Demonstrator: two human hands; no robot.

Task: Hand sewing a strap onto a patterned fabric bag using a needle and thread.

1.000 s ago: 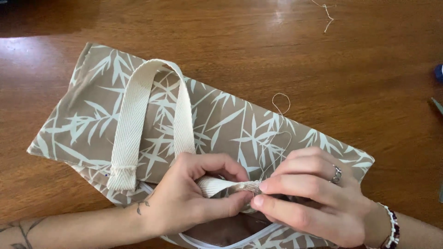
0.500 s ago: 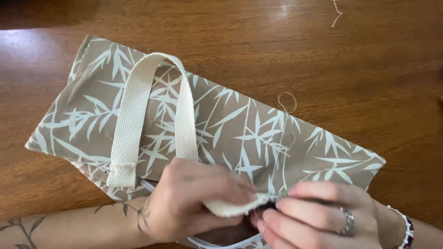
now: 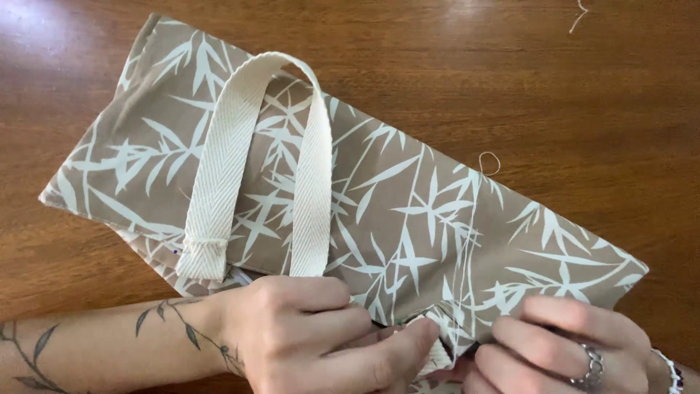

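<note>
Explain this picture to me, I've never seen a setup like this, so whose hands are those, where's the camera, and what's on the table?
There is no machine here. A person wears a camera on the head, so you look down on their own two hands. On the brown wooden table lies a tan fabric bag printed with pale leaves, with a cream webbing handle looped across it. The left hand, on a tattooed forearm, and the right hand, wearing a ring, pinch the bag's near edge together. A loose thread curls by the far edge, and another scrap of thread lies farther off.
</note>
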